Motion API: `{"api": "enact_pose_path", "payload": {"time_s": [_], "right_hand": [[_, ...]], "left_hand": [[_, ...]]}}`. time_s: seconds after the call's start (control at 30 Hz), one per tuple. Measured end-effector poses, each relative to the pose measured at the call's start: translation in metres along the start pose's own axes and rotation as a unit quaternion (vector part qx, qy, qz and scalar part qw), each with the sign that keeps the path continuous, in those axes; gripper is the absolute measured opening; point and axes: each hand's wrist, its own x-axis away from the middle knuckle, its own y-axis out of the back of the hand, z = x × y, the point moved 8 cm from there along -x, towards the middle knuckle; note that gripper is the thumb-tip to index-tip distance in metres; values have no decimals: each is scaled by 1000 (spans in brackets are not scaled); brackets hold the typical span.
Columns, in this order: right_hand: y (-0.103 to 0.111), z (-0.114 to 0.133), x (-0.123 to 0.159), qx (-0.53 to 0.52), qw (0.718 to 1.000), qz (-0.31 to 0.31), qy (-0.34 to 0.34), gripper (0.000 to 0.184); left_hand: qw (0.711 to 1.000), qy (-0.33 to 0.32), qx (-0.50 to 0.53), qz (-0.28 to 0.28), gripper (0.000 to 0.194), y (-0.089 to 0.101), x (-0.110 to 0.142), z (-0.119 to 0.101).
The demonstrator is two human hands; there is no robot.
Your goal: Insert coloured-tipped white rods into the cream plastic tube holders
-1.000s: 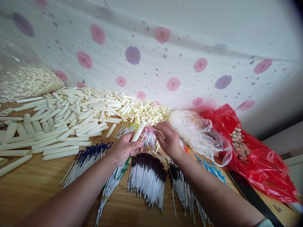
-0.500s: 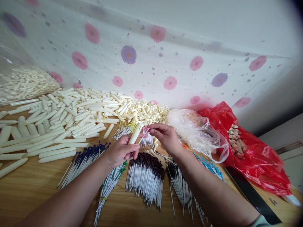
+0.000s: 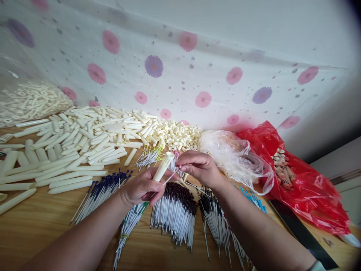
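Left hand [image 3: 143, 184] grips one cream tube [image 3: 163, 168]; right hand [image 3: 199, 166] pinches one thin rod [image 3: 170, 176]; right of both lies one red bag [image 3: 313, 197].

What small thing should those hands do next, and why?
I'd guess the right hand should bring the thin white stick up toward the rimmed top of the cream tube. That hand seems to pinch the stick's upper end, while the left hand grips the tube with that top tilted upward, close by.
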Motion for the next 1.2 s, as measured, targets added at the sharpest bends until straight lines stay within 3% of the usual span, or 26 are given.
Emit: {"api": "enact_pose_path", "payload": {"time_s": [0.17,0.27,0.33,0.4,0.47,0.6,0.8,0.97,1.2], "right_hand": [[-4,12,3,2,1000,23,-5,6],[9,32,8,37,999,-17,-20,5],[22,57,12,74,995,-68,-2,12],[34,87,17,114,985,-126,41,20],[37,110,21,164,972,-156,69,25],[24,130,20,246,953,-145,97,29],[-5,131,11,316,941,-39,112,28],[-15,129,8,339,934,-16,109,23],[-20,121,6,312,946,10,88,20]], "left_hand": [[997,8,-78,25,44,-1,0,2],[978,-69,-182,-81,35,15,-3,-11],[938,-135,-270,-171,24,26,1,-26],[897,-185,-341,-212,20,28,5,-38],[878,-220,-377,-198,22,24,7,-45],[878,-235,-385,-159,28,17,7,-48],[886,-230,-372,-152,25,15,6,-47],[890,-225,-367,-147,23,13,6,-47],[902,-232,-343,-119,17,7,6,-48]]}}
